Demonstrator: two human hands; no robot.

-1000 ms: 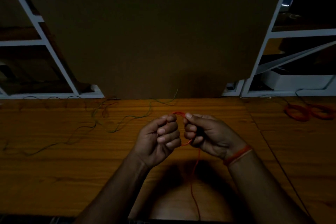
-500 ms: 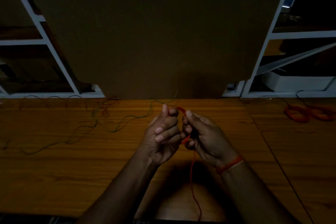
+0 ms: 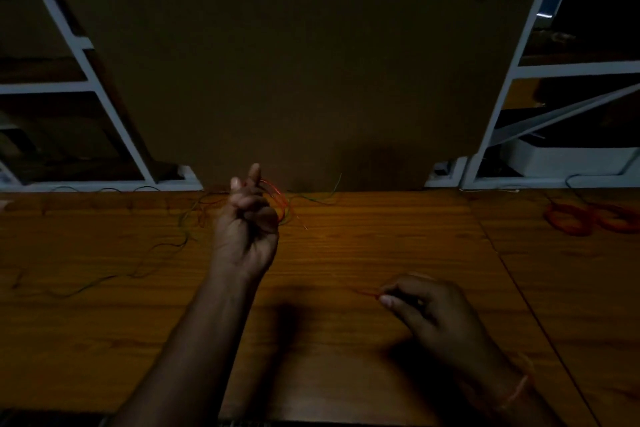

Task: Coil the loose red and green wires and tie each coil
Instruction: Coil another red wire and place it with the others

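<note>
My left hand [image 3: 247,225] is raised over the far middle of the wooden table [image 3: 346,253], fingers curled round a small coil of red wire [image 3: 280,199] that loops out to its right. My right hand [image 3: 429,308] is low on the near right and pinches the red wire's loose end [image 3: 367,294] between thumb and forefinger. The stretch of wire between the two hands is too thin and dim to follow. A loose green wire [image 3: 162,246] snakes across the table's left side.
Two finished red coils [image 3: 585,218] lie at the table's far right. A large brown board [image 3: 294,62] stands upright behind the table, between white shelf frames [image 3: 104,90]. Another green wire end [image 3: 325,194] lies by the board's foot.
The hands, close together at the table's middle before, have drawn apart. The left went up and away with the coil. The right pulled the red wire's end down to the right.
</note>
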